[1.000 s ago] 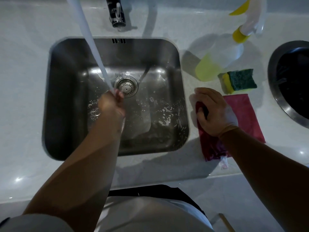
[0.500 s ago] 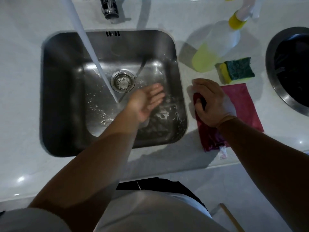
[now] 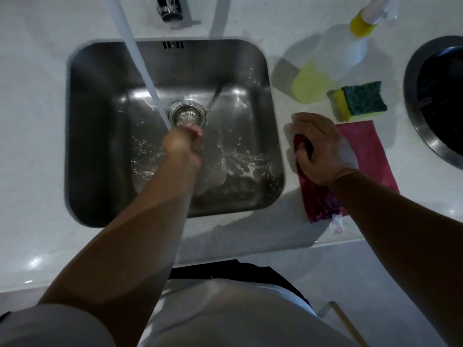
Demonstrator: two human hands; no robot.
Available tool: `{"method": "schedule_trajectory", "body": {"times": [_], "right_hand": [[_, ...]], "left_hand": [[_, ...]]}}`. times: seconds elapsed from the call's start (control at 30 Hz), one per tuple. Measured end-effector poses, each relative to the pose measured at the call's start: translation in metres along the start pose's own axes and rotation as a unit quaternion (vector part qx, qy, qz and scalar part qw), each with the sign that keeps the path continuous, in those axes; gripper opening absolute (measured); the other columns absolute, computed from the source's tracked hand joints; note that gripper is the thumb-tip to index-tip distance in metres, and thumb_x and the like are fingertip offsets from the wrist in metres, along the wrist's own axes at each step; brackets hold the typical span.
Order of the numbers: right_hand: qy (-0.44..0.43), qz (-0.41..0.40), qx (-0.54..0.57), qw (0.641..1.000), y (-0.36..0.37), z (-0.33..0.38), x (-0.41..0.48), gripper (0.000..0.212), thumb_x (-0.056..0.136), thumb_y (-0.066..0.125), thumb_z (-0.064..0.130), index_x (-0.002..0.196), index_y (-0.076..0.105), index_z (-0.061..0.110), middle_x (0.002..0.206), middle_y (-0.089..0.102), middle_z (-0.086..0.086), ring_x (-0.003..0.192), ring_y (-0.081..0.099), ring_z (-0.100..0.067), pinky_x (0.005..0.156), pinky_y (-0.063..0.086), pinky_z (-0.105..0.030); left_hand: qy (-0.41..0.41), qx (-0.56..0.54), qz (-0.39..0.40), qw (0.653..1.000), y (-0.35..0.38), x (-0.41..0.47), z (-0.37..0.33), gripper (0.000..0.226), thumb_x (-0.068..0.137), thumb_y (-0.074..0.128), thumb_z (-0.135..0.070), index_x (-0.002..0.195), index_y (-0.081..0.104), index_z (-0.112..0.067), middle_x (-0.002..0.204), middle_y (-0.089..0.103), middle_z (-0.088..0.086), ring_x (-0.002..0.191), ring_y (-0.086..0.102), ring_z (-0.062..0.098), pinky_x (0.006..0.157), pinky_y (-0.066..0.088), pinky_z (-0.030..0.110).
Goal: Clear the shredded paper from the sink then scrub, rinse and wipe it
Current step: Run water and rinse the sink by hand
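Sink (image 3: 100,121) floor partly behind forearm (image 3: 140,234)

Count: one steel sink (image 3: 100,136) with one drain strainer (image 3: 187,115), one water stream (image 3: 140,58), two bare hands, left (image 3: 181,144) and right (image 3: 318,149). On the counter at 3 o'clock of the sink: one pink cloth (image 3: 368,156). At 2 o'clock: one yellow-green sponge (image 3: 360,100), one spray bottle (image 3: 333,63).

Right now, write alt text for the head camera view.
A person's left hand is under a white water stream in a wet stainless steel sink, while the right hand presses a red cloth on the white counter.
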State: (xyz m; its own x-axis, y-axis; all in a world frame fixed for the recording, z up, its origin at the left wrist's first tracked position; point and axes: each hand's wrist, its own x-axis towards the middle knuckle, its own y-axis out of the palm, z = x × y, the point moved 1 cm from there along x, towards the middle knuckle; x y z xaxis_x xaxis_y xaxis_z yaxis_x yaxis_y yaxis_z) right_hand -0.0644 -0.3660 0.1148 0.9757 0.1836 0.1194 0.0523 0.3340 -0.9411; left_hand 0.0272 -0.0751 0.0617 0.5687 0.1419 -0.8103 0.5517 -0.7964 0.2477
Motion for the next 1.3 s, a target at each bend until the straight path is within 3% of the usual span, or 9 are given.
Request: {"method": "schedule_trajectory", "body": {"times": [0.1, 0.23, 0.47, 0.57, 0.67, 0.77, 0.97, 1.1, 1.3], "right_hand": [[-0.005, -0.002, -0.002, 1.0, 0.0, -0.001, -0.001, 0.045, 0.088, 0.055, 0.018, 0.13, 0.062, 0.005, 0.142, 0.055, -0.011, 0.132, 0.049, -0.029, 0.112, 0.042, -0.037], [-0.01, -0.008, -0.003, 1.0, 0.001, -0.001, 0.0, 0.043, 0.087, 0.054, 0.018, 0.127, 0.063, 0.004, 0.141, 0.057, -0.012, 0.13, 0.05, -0.03, 0.111, 0.042, -0.036], [0.005, 0.001, 0.0, 1.0, 0.0, -0.001, -0.001, 0.047, 0.089, 0.054, 0.021, 0.133, 0.06, 0.007, 0.143, 0.055, -0.008, 0.133, 0.048, -0.026, 0.111, 0.042, -0.035], [0.012, 0.005, 0.002, 1.0, 0.0, 0.0, -0.001, 0.048, 0.089, 0.054, 0.022, 0.135, 0.059, 0.008, 0.144, 0.054, -0.007, 0.134, 0.047, -0.025, 0.112, 0.04, -0.032], [0.012, 0.008, 0.004, 1.0, 0.0, 0.0, -0.001, 0.048, 0.089, 0.053, 0.022, 0.135, 0.059, 0.008, 0.143, 0.054, -0.007, 0.133, 0.047, -0.026, 0.111, 0.041, -0.033], [0.014, 0.008, 0.001, 1.0, -0.001, 0.0, -0.002, 0.048, 0.089, 0.052, 0.023, 0.134, 0.059, 0.008, 0.143, 0.054, -0.007, 0.133, 0.048, -0.026, 0.111, 0.043, -0.036], [0.009, 0.005, 0.003, 1.0, -0.001, 0.0, -0.001, 0.046, 0.089, 0.052, 0.022, 0.132, 0.061, 0.009, 0.143, 0.054, -0.007, 0.133, 0.048, -0.025, 0.111, 0.043, -0.036], [0.001, -0.004, -0.002, 1.0, 0.0, 0.001, -0.002, 0.044, 0.088, 0.055, 0.017, 0.129, 0.062, 0.006, 0.141, 0.056, -0.01, 0.131, 0.05, -0.028, 0.112, 0.04, -0.031], [0.003, -0.001, 0.004, 1.0, -0.002, 0.001, -0.002, 0.043, 0.088, 0.054, 0.018, 0.129, 0.062, 0.007, 0.141, 0.056, -0.009, 0.131, 0.05, -0.027, 0.108, 0.046, -0.038]], "left_hand": [[-0.038, 0.17, 0.113, 0.978, 0.036, -0.034, 0.038, 0.03, 0.098, 0.044, -0.001, 0.079, 0.062, -0.014, 0.07, 0.057, -0.001, 0.061, 0.051, 0.011, 0.059, 0.045, 0.021], [-0.12, 0.183, 0.241, 0.946, 0.061, -0.077, 0.074, 0.022, 0.104, 0.05, -0.01, 0.112, 0.069, -0.004, 0.095, 0.074, 0.009, 0.084, 0.071, 0.018, 0.086, 0.06, 0.03], [-0.084, -0.022, 0.132, 0.987, 0.002, -0.013, 0.032, 0.038, 0.109, 0.032, -0.011, 0.141, 0.052, -0.001, 0.136, 0.063, 0.015, 0.114, 0.069, 0.023, 0.105, 0.052, 0.033], [-0.029, -0.118, 0.098, 0.988, -0.024, 0.006, -0.002, 0.052, 0.107, 0.03, -0.008, 0.158, 0.026, -0.005, 0.157, 0.044, 0.008, 0.143, 0.04, 0.021, 0.115, 0.038, 0.034], [0.01, -0.167, 0.032, 0.985, -0.03, 0.01, -0.027, 0.039, 0.106, 0.028, -0.006, 0.128, 0.06, -0.001, 0.104, 0.069, 0.007, 0.105, 0.071, 0.016, 0.088, 0.058, 0.025], [0.026, -0.152, -0.008, 0.988, -0.023, 0.005, -0.033, 0.033, 0.104, 0.028, -0.002, 0.099, 0.061, -0.004, 0.072, 0.057, 0.006, 0.055, 0.056, 0.014, 0.052, 0.048, 0.021], [-0.02, 0.057, 0.096, 0.994, 0.018, -0.042, 0.029, 0.025, 0.095, 0.041, 0.007, 0.079, 0.051, -0.009, 0.069, 0.052, 0.005, 0.056, 0.054, 0.01, 0.056, 0.047, 0.019], [-0.09, 0.25, 0.205, 0.942, 0.039, -0.091, 0.091, 0.027, 0.105, 0.042, -0.004, 0.087, 0.062, -0.005, 0.067, 0.063, 0.003, 0.057, 0.061, 0.009, 0.058, 0.049, 0.017], [-0.112, 0.202, 0.196, 0.953, 0.016, -0.079, 0.079, 0.03, 0.107, 0.038, -0.01, 0.109, 0.067, -0.003, 0.107, 0.072, 0.014, 0.09, 0.071, 0.023, 0.09, 0.058, 0.032]]}}
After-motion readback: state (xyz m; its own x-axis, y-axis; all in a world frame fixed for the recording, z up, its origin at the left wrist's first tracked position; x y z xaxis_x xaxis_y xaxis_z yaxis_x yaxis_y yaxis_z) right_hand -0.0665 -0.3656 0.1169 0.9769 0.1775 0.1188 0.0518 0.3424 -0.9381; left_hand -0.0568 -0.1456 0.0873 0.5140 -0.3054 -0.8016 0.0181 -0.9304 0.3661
